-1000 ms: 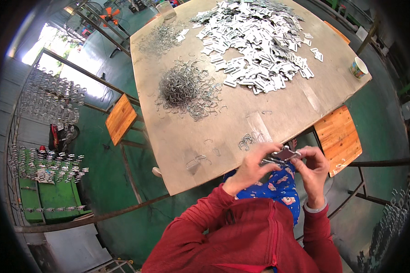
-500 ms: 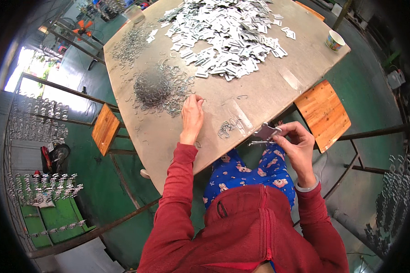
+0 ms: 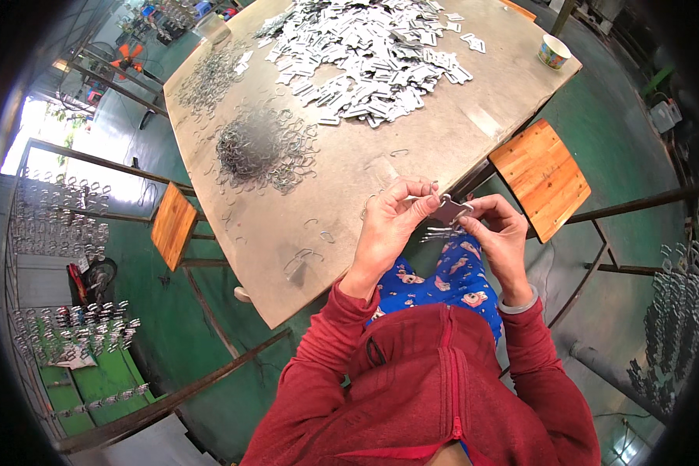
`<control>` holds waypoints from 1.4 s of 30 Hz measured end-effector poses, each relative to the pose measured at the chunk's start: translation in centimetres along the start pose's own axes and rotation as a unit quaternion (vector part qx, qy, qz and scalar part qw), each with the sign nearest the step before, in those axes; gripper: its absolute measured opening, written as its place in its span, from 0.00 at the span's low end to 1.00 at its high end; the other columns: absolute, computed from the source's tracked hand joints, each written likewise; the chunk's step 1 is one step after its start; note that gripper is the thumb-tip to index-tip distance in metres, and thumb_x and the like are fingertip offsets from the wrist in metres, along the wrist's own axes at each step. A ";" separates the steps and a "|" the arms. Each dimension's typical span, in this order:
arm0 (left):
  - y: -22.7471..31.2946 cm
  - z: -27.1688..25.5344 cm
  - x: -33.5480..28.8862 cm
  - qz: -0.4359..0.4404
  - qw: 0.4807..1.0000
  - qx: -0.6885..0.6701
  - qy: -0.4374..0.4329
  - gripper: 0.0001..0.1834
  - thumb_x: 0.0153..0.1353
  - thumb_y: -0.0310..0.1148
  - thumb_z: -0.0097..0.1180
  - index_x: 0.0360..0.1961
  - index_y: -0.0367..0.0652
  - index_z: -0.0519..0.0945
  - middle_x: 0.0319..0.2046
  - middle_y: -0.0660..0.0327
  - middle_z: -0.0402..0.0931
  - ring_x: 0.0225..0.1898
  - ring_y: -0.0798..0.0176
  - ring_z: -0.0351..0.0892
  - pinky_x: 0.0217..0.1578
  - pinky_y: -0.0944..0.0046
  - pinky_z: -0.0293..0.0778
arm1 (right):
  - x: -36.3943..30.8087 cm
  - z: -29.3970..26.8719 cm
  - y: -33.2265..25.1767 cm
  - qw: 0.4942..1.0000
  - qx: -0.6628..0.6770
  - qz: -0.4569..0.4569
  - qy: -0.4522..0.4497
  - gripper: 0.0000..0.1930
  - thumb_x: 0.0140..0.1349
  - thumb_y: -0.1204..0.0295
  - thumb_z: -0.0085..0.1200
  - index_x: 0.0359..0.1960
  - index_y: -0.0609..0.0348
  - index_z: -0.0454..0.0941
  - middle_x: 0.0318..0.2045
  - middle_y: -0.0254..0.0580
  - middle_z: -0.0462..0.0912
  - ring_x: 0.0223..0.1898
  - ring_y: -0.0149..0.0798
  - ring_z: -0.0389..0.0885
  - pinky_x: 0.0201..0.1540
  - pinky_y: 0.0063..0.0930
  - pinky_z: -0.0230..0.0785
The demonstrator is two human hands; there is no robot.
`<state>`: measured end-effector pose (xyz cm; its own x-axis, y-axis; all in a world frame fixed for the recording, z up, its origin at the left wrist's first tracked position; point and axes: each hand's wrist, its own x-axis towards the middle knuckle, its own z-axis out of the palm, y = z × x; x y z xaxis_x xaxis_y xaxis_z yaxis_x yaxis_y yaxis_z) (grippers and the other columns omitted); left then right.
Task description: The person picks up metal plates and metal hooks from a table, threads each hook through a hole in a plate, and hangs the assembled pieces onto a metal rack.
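Observation:
Over the table's near edge, my right hand [image 3: 499, 231] pinches a flat grey metal plate [image 3: 452, 210] with cut-out ends. Thin metal prongs [image 3: 440, 232] show just below the plate. My left hand [image 3: 392, 227] is closed at the plate's left end, a small wire hook [image 3: 434, 187] at its thumb and fingertips. Whether hook and plate touch, I cannot tell. A heap of wire hooks [image 3: 245, 149] lies on the table to the left of my hands. Farther back spreads a large pile of flat metal plates [image 3: 380, 78].
The tan table [image 3: 342, 167] carries loose hooks [image 3: 307, 255] near its front and smaller metal pieces [image 3: 210, 81] at the far left. A paper cup [image 3: 554, 52] stands at the right corner. Wooden stools [image 3: 542, 179] flank the table, and racks of hanging metal parts [image 3: 70, 210] stand at left.
My left hand has moved right, from beside the hook heap to the plate in my right hand. The right hand keeps its grip on the plate. The whole view has shifted slightly.

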<state>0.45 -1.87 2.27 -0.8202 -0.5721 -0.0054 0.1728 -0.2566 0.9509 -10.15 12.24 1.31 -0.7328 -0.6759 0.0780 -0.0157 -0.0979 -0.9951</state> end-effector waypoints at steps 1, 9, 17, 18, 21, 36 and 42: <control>-0.2 0.0 0.1 0.003 1.000 0.010 0.003 0.10 0.58 0.31 0.58 0.37 0.34 0.77 0.31 0.62 0.78 0.33 0.73 0.76 0.36 0.73 0.73 | 0.0 0.0 0.0 1.000 -0.005 -0.003 0.000 0.08 0.51 0.82 0.59 0.33 0.64 0.76 0.26 0.31 0.77 0.30 0.22 0.74 0.35 0.16 0.68; -1.7 0.9 0.2 -0.024 0.996 -0.081 0.019 0.09 0.59 0.32 0.57 0.37 0.38 0.76 0.33 0.64 0.78 0.36 0.74 0.75 0.39 0.73 0.71 | 0.0 -0.3 0.6 0.994 -0.096 -0.056 0.006 0.07 0.50 0.83 0.58 0.32 0.64 0.77 0.26 0.32 0.78 0.28 0.23 0.74 0.32 0.18 0.67; -1.1 0.5 0.2 -0.028 0.992 -0.123 0.023 0.08 0.60 0.32 0.56 0.36 0.39 0.75 0.37 0.64 0.76 0.40 0.75 0.71 0.42 0.73 0.69 | -0.2 -0.2 1.4 0.996 -0.082 -0.032 -0.006 0.08 0.50 0.84 0.59 0.33 0.66 0.77 0.27 0.34 0.78 0.29 0.24 0.74 0.34 0.18 0.67; -1.1 0.4 0.3 -0.024 0.995 -0.091 0.018 0.08 0.60 0.32 0.56 0.36 0.39 0.76 0.36 0.65 0.75 0.39 0.75 0.71 0.42 0.73 0.69 | -0.1 -0.3 1.5 0.999 -0.039 -0.010 0.004 0.08 0.50 0.84 0.59 0.33 0.66 0.76 0.28 0.34 0.78 0.30 0.24 0.74 0.35 0.18 0.67; -1.6 0.1 0.3 -0.024 0.998 -0.057 -0.001 0.09 0.59 0.33 0.57 0.37 0.40 0.76 0.37 0.66 0.74 0.38 0.75 0.71 0.42 0.73 0.68 | 0.0 -0.4 1.4 1.000 0.010 0.022 0.009 0.08 0.51 0.85 0.58 0.34 0.66 0.75 0.31 0.35 0.78 0.32 0.24 0.74 0.37 0.16 0.68; -2.1 2.8 -0.9 0.010 0.996 -0.076 0.040 0.08 0.60 0.31 0.55 0.36 0.38 0.75 0.36 0.62 0.77 0.38 0.71 0.74 0.44 0.70 0.69 | -0.6 -1.0 2.2 0.992 -0.066 -0.110 0.014 0.09 0.49 0.88 0.56 0.32 0.66 0.76 0.27 0.37 0.78 0.29 0.27 0.74 0.31 0.19 0.66; -2.6 3.3 -1.5 0.066 0.992 -0.112 0.007 0.05 0.60 0.26 0.53 0.37 0.38 0.72 0.37 0.54 0.77 0.42 0.64 0.75 0.46 0.65 0.70 | 0.5 -3.1 2.2 0.989 -0.025 -0.130 -0.071 0.11 0.47 0.87 0.56 0.34 0.67 0.78 0.29 0.44 0.81 0.31 0.34 0.77 0.35 0.23 0.69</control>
<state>-0.53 2.24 0.80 -0.7756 -0.6219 0.1081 0.3950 -0.3446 0.8516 -12.68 13.94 -1.05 -0.5972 -0.7286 0.3354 -0.2272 -0.2474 -0.9419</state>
